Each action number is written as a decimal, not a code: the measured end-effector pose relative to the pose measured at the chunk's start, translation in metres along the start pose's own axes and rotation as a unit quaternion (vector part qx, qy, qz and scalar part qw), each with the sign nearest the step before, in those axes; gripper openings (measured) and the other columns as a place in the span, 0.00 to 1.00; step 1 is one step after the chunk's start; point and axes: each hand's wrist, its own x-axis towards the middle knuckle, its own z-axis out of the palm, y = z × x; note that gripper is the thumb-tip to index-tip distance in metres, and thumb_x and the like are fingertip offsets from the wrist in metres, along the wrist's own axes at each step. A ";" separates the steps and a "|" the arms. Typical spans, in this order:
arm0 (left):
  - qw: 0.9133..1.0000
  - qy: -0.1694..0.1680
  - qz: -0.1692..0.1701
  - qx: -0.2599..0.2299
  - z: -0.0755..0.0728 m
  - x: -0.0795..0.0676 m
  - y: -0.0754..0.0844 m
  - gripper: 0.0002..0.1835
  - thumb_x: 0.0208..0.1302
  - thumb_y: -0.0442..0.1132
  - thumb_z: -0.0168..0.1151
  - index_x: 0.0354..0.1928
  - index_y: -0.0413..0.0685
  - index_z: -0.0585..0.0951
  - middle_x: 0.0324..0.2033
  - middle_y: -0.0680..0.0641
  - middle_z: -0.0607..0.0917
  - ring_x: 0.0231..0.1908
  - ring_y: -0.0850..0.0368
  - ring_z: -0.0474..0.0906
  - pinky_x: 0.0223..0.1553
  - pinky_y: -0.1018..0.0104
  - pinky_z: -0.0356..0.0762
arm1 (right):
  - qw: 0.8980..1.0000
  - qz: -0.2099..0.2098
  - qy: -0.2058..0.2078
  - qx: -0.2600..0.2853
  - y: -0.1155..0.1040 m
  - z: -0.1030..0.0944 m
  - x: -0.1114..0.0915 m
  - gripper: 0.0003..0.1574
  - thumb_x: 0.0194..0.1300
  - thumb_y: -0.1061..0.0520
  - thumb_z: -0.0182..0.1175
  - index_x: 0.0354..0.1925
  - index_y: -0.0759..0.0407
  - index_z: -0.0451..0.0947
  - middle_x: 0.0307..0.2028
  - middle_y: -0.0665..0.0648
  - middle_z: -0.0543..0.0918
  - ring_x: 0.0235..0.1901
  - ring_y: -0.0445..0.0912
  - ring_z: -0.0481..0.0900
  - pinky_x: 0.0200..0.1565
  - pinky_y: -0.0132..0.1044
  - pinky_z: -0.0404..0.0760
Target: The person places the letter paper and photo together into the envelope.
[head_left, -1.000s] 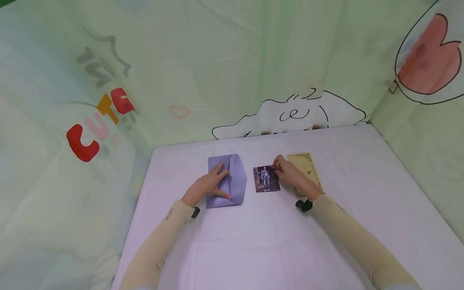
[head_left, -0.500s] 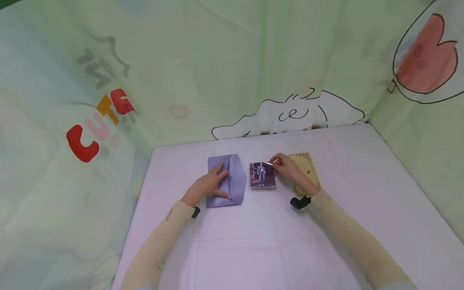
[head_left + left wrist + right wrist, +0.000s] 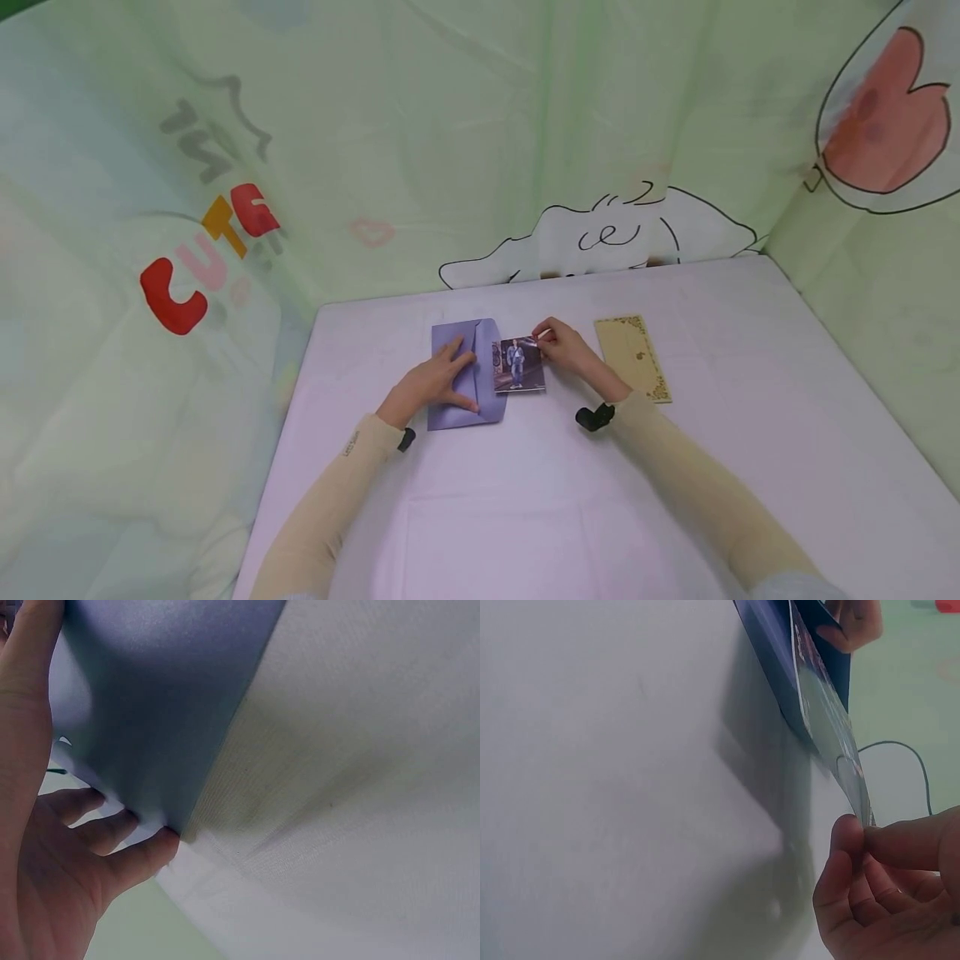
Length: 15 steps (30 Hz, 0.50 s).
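A purple envelope (image 3: 448,414) lies on the table with its flap unfolded to the right. My left hand (image 3: 430,385) rests on it, thumb and fingers spread over the body. In the left wrist view the fingertips (image 3: 166,838) touch the far edge of the envelope (image 3: 165,697). Between thumb and fingers, my right hand (image 3: 564,346) pinches the upper right corner of a photo (image 3: 519,367) of a standing figure. The photo's left part overlaps the envelope flap. Seen from the right wrist, the photo (image 3: 829,712) is tilted, its pinched corner raised above the table.
A yellow card (image 3: 636,354) with an ornate border lies to the right of my right hand. The table (image 3: 495,517) has a pale cloth, and printed curtains (image 3: 480,150) stand behind it and at both sides.
My right hand has lifted the photo and carried it left, from beside the envelope to over its flap. The yellow card is now uncovered. My left hand has stayed in place.
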 end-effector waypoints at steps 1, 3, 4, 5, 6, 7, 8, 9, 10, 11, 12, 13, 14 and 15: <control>1.000 -0.001 0.000 0.000 0.000 0.000 0.000 0.54 0.30 0.80 0.56 0.63 0.65 0.59 0.71 0.40 0.46 0.69 0.39 0.49 0.58 0.47 0.67 | 1.000 0.000 -0.002 0.000 -0.001 0.002 0.001 0.15 0.64 0.65 0.50 0.50 0.68 0.69 0.39 0.69 0.80 0.33 0.50 0.79 0.32 0.34 0.76; 1.000 -0.001 0.000 0.001 0.000 0.000 0.000 0.54 0.30 0.80 0.56 0.63 0.65 0.59 0.71 0.40 0.46 0.69 0.38 0.49 0.58 0.47 0.67 | 1.000 -0.002 -0.004 0.002 -0.003 0.005 0.003 0.15 0.64 0.65 0.51 0.50 0.68 0.69 0.39 0.69 0.80 0.33 0.50 0.79 0.33 0.34 0.76; 1.000 -0.002 0.000 0.003 0.000 0.000 0.000 0.54 0.30 0.80 0.56 0.63 0.65 0.59 0.71 0.39 0.46 0.69 0.39 0.49 0.58 0.47 0.67 | 1.000 -0.003 -0.005 0.002 -0.003 0.007 0.004 0.15 0.64 0.65 0.51 0.50 0.67 0.69 0.39 0.68 0.80 0.33 0.50 0.79 0.33 0.34 0.76; 1.000 -0.002 0.000 0.002 -0.001 0.000 0.000 0.54 0.30 0.80 0.56 0.63 0.65 0.59 0.71 0.39 0.46 0.69 0.39 0.49 0.58 0.47 0.67 | 1.000 -0.004 -0.006 0.003 -0.004 0.009 0.005 0.15 0.64 0.65 0.51 0.50 0.67 0.69 0.39 0.68 0.80 0.33 0.50 0.79 0.33 0.34 0.76; 1.000 -0.002 0.000 0.000 -0.001 0.001 0.000 0.54 0.30 0.80 0.56 0.63 0.65 0.59 0.71 0.39 0.46 0.69 0.39 0.49 0.58 0.47 0.67 | 1.000 -0.004 -0.006 0.001 -0.004 0.010 0.007 0.15 0.64 0.65 0.51 0.50 0.67 0.69 0.39 0.68 0.80 0.33 0.50 0.79 0.33 0.34 0.76; 1.000 -0.002 0.000 0.001 -0.001 0.001 0.000 0.54 0.30 0.80 0.56 0.63 0.65 0.59 0.71 0.39 0.46 0.69 0.39 0.49 0.58 0.47 0.67 | 1.000 -0.003 -0.007 -0.001 -0.005 0.012 0.008 0.15 0.64 0.65 0.51 0.49 0.67 0.69 0.39 0.67 0.80 0.33 0.49 0.78 0.34 0.34 0.76; 1.000 -0.002 0.000 0.001 -0.001 0.001 0.000 0.54 0.30 0.80 0.56 0.63 0.65 0.59 0.71 0.39 0.46 0.69 0.39 0.49 0.58 0.47 0.66 | 1.000 -0.003 -0.008 -0.005 -0.006 0.013 0.009 0.15 0.64 0.65 0.51 0.49 0.66 0.69 0.39 0.67 0.80 0.33 0.49 0.78 0.34 0.34 0.76; 1.000 -0.003 0.000 0.001 -0.001 0.001 -0.001 0.54 0.30 0.80 0.56 0.63 0.65 0.59 0.71 0.39 0.46 0.69 0.39 0.49 0.58 0.47 0.66 | 1.000 -0.002 -0.008 -0.008 -0.006 0.015 0.010 0.15 0.64 0.65 0.51 0.49 0.66 0.69 0.39 0.66 0.81 0.33 0.49 0.78 0.34 0.34 0.76; 1.000 -0.004 0.000 0.000 -0.001 0.001 -0.001 0.54 0.30 0.80 0.56 0.63 0.65 0.59 0.71 0.39 0.46 0.69 0.39 0.48 0.59 0.47 0.66 | 1.000 -0.003 -0.009 -0.009 -0.007 0.017 0.011 0.15 0.64 0.64 0.51 0.49 0.66 0.69 0.38 0.66 0.81 0.33 0.48 0.78 0.34 0.34 0.76; 1.000 -0.006 -0.001 -0.001 -0.001 0.001 -0.001 0.54 0.30 0.80 0.56 0.63 0.65 0.59 0.71 0.39 0.46 0.69 0.39 0.48 0.59 0.47 0.66 | 1.000 -0.003 -0.010 -0.012 -0.008 0.019 0.012 0.15 0.64 0.64 0.51 0.49 0.66 0.69 0.38 0.65 0.81 0.33 0.48 0.78 0.34 0.33 0.76; 1.000 -0.007 -0.001 0.000 -0.001 0.001 0.000 0.55 0.30 0.81 0.55 0.64 0.65 0.59 0.71 0.39 0.45 0.69 0.39 0.48 0.59 0.47 0.66 | 1.000 -0.005 -0.012 -0.013 -0.009 0.020 0.013 0.14 0.64 0.64 0.51 0.49 0.65 0.69 0.38 0.65 0.81 0.33 0.48 0.78 0.34 0.33 0.75; 1.000 -0.009 -0.002 0.001 -0.001 0.001 0.000 0.55 0.30 0.81 0.55 0.64 0.65 0.58 0.71 0.39 0.45 0.69 0.39 0.48 0.59 0.47 0.66 | 1.000 -0.007 -0.014 -0.012 -0.010 0.022 0.013 0.14 0.64 0.64 0.51 0.49 0.66 0.69 0.38 0.65 0.81 0.33 0.48 0.79 0.34 0.34 0.76; 1.000 -0.011 -0.003 0.003 -0.001 0.001 0.000 0.56 0.30 0.81 0.55 0.65 0.65 0.58 0.71 0.39 0.45 0.69 0.40 0.48 0.59 0.47 0.65 | 1.000 -0.008 -0.015 -0.011 -0.011 0.023 0.014 0.14 0.64 0.64 0.51 0.49 0.66 0.69 0.38 0.65 0.81 0.33 0.48 0.79 0.34 0.34 0.76; 1.000 -0.012 -0.003 0.004 -0.002 0.001 0.000 0.56 0.30 0.81 0.55 0.65 0.65 0.57 0.71 0.40 0.45 0.69 0.40 0.48 0.59 0.47 0.65 | 1.000 -0.008 -0.015 -0.008 -0.012 0.025 0.015 0.14 0.64 0.64 0.51 0.49 0.66 0.69 0.38 0.65 0.81 0.33 0.48 0.79 0.34 0.34 0.76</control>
